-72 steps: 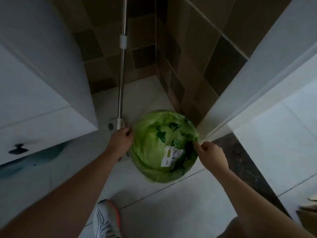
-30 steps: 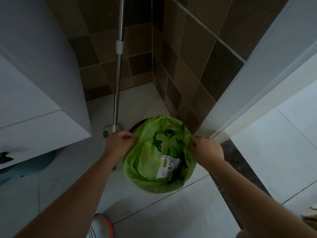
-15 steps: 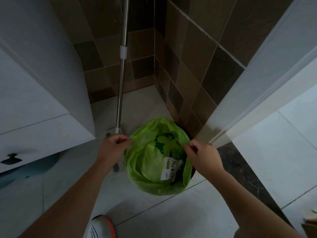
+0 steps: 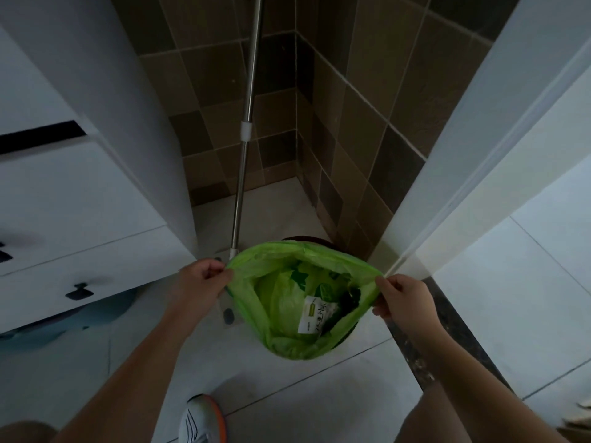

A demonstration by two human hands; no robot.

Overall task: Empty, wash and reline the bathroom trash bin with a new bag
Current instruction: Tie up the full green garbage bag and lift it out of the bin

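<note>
A green plastic bag sits in a dark bin whose rim shows just behind it, in the tiled corner. The bag's mouth is stretched wide between my hands. My left hand pinches the bag's left edge. On the opposite side my right hand pinches the right edge. Inside lie green scraps and a white labelled packet. Most of the bin is hidden by the bag.
A metal mop pole leans in the corner just behind the bin. A white cabinet with dark drawer knobs stands at the left. A white door frame rises at the right. My shoe is on the floor tiles below.
Both hands have pulled the bag's rim off the bin and lifted it, stretching the mouth wider sideways. The bin's dark rim now shows behind the bag.
</note>
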